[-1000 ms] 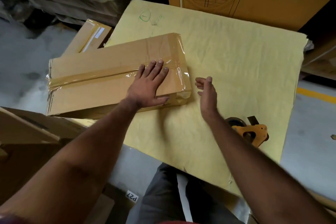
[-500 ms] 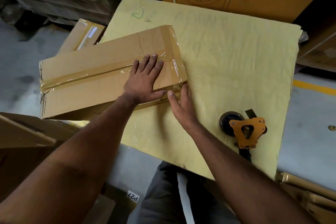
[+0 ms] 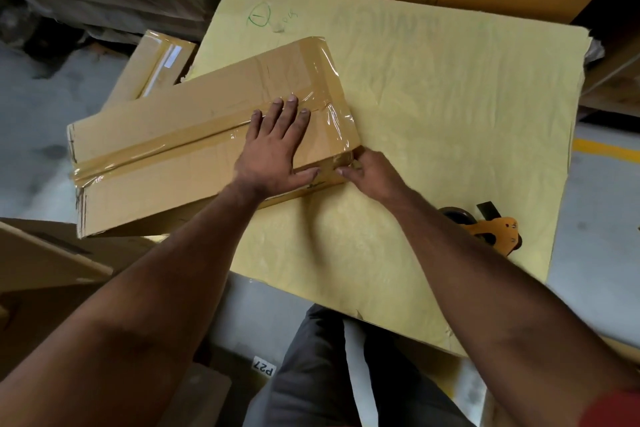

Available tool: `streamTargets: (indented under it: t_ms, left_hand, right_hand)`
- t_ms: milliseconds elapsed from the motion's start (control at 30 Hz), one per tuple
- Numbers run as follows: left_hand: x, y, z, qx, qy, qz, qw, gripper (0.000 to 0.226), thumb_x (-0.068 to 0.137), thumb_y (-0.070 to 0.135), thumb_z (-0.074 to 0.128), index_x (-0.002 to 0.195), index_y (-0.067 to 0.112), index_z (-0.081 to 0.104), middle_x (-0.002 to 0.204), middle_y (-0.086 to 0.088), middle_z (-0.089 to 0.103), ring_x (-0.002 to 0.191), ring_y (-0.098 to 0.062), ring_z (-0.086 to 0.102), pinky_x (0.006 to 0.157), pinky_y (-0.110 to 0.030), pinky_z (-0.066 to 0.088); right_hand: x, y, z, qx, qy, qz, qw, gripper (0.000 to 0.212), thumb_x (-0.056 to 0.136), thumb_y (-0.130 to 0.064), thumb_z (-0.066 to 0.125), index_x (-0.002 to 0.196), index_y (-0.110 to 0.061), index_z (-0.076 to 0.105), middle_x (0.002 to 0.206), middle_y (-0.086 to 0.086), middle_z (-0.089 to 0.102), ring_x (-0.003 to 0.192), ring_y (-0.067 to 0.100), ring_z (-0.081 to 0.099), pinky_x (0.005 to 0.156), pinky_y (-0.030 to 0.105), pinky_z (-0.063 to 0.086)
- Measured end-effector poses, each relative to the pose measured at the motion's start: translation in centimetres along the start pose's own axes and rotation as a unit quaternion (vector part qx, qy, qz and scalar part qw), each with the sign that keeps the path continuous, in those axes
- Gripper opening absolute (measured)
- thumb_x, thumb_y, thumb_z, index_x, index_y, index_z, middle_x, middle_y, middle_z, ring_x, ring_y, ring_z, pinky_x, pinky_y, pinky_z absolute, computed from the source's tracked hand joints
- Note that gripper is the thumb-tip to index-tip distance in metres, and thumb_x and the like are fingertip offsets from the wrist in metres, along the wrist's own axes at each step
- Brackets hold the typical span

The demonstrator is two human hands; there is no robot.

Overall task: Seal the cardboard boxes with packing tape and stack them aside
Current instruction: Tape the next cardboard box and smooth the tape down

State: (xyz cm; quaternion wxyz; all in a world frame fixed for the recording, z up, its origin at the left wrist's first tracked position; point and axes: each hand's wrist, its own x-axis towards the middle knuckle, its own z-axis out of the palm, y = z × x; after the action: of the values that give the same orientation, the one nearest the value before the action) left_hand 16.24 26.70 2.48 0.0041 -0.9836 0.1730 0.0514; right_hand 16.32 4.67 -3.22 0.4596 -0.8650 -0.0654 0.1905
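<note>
Pressing flat, our left hand lies open-fingered on the cardboard box at 10 o'clock on the yellow sheet, while our right hand rubs the tape at its near corner, grip unclear. We judge firm smoothing matters; tape dispenser waits at 4 o'clock.

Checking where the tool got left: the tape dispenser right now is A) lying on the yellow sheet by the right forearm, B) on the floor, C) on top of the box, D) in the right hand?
A: the tape dispenser lies on the yellow sheet, partly behind the right forearm, while the right hand touches the box corner.
</note>
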Motion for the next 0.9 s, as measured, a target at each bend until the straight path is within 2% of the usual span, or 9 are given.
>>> streamTargets:
  t_ms: [133,267,367,467,533,600,667,767,900]
  left_hand:
    - [0.0,-0.1,0.2,-0.003,0.005,-0.003,1.000,0.105,0.078,0.078,0.037,0.159,0.014,0.016,0.166,-0.012,0.006,0.153,-0.034,0.004,0.121,-0.057,0.004]
    - [0.0,-0.1,0.0,0.001,-0.003,-0.005,1.000,0.105,0.078,0.079,0.035,0.159,0.016,0.012,0.167,-0.011,0.001,0.154,-0.031,0.000,0.122,-0.055,0.002]
    - [0.0,-0.1,-0.2,-0.003,-0.002,-0.006,1.000,0.106,0.078,0.079,0.034,0.159,0.016,0.012,0.167,-0.010,0.000,0.154,-0.031,-0.001,0.122,-0.055,0.001]
    - [-0.1,0.0,-0.3,-0.005,-0.004,-0.011,1.000,0.106,0.077,0.079,0.035,0.159,0.016,0.013,0.167,-0.010,0.001,0.154,-0.031,-0.001,0.122,-0.055,0.001]
    - [-0.2,0.0,-0.3,-0.009,0.000,-0.009,1.000,0.106,0.077,0.079,0.036,0.159,0.016,0.015,0.167,-0.010,0.002,0.154,-0.031,0.001,0.122,-0.055,0.002]
    - [-0.2,0.0,-0.3,-0.009,0.004,-0.008,1.000,0.106,0.076,0.079,0.037,0.159,0.016,0.016,0.166,-0.010,0.003,0.154,-0.031,0.002,0.122,-0.055,0.003]
    - [-0.3,0.0,-0.3,-0.010,0.003,-0.009,1.000,0.106,0.076,0.079,0.037,0.159,0.016,0.016,0.166,-0.011,0.003,0.153,-0.032,0.002,0.122,-0.055,0.003]
    - [-0.4,0.1,-0.3,-0.011,0.003,-0.012,1.000,0.107,0.075,0.079,0.036,0.159,0.015,0.016,0.166,-0.011,0.004,0.153,-0.032,0.003,0.122,-0.055,0.003]
    - [-0.3,0.0,-0.1,-0.013,0.004,-0.013,1.000,0.105,0.077,0.078,0.037,0.159,0.016,0.017,0.167,-0.010,0.004,0.154,-0.031,0.002,0.122,-0.055,0.003]
  right_hand:
    - [0.8,0.0,0.9,-0.084,0.015,0.025,0.996,0.043,0.089,-0.027,0.072,0.127,-0.009,0.060,0.110,0.014,0.070,0.097,0.032,0.065,0.075,0.031,0.047]
    - [0.6,0.2,0.8,-0.196,-0.019,0.070,0.978,0.049,0.093,-0.003,0.054,0.140,-0.012,0.045,0.123,0.015,0.062,0.106,0.035,0.063,0.077,0.037,0.050]
    - [-1.6,-0.5,1.7,-0.080,0.143,0.049,0.985,0.069,0.082,0.009,0.049,0.148,-0.008,0.034,0.145,0.013,0.047,0.129,0.033,0.050,0.102,0.044,0.047]
    - [-5.0,-2.3,2.8,-0.059,0.313,-0.042,0.947,0.065,0.081,0.003,0.050,0.145,0.002,0.037,0.151,0.020,0.035,0.139,0.034,0.037,0.115,0.042,0.035]
    - [-6.1,-3.1,3.1,-0.107,0.281,-0.125,0.946,0.068,0.089,-0.016,0.052,0.150,0.003,0.029,0.158,0.022,0.025,0.146,0.034,0.027,0.119,0.042,0.026]
    - [-5.8,-3.4,3.0,-0.130,0.193,-0.175,0.957,0.073,0.095,-0.032,0.046,0.155,0.000,0.020,0.163,0.019,0.017,0.151,0.031,0.020,0.120,0.042,0.025]
    - [-5.3,-3.5,2.6,-0.089,0.123,-0.120,0.981,0.076,0.096,-0.043,0.040,0.157,-0.004,0.016,0.162,0.015,0.024,0.148,0.028,0.028,0.116,0.039,0.033]
    - [-4.6,-3.3,1.0,-0.027,0.110,-0.031,0.993,0.078,0.094,-0.058,0.029,0.155,-0.009,0.029,0.150,0.014,0.047,0.134,0.031,0.048,0.106,0.042,0.044]
    - [-2.9,-4.7,-0.5,-0.031,0.157,-0.119,0.980,0.068,0.101,-0.042,0.032,0.157,-0.004,0.020,0.162,0.013,0.025,0.150,0.023,0.023,0.122,0.033,0.023]
